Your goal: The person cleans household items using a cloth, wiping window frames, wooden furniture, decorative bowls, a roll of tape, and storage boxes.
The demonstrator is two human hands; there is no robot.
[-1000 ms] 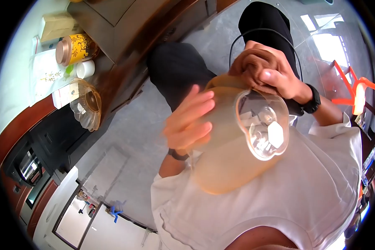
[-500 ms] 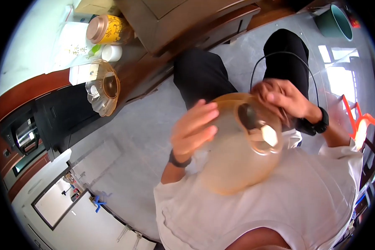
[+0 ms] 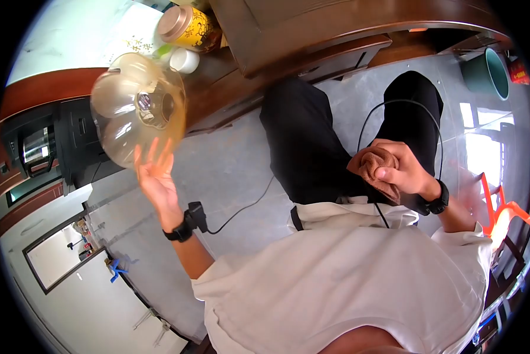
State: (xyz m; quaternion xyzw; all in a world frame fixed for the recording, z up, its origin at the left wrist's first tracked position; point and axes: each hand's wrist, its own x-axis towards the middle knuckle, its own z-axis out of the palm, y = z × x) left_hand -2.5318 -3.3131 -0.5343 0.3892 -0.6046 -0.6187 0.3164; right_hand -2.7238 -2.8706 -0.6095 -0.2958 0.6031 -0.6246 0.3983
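My left hand (image 3: pixel 159 180) reaches out to the left, its fingers along the lower rim of a translucent amber bowl (image 3: pixel 114 130) with a round foot at its middle. The bowl is partly blurred, and its overlap with the second bowl at the counter edge hides where one ends and the other begins. A bunched brown cloth (image 3: pixel 374 168) is gripped in my right hand (image 3: pixel 406 171), above my lap. Both wrists wear black bands, and a thin cable runs from the left one.
On the counter, a yellow canister (image 3: pixel 185 26) with a copper-coloured lid stands beside a small white cup (image 3: pixel 184 60). Dark wooden drawers (image 3: pixel 312 59) lie ahead of my knees. A green bin (image 3: pixel 489 74) is on the floor at far right, above an orange chair frame (image 3: pixel 501 206).
My left hand has moved from in front of my chest to the counter edge at left, taking the bowl along. The right hand has come off the bowl, still with the cloth.
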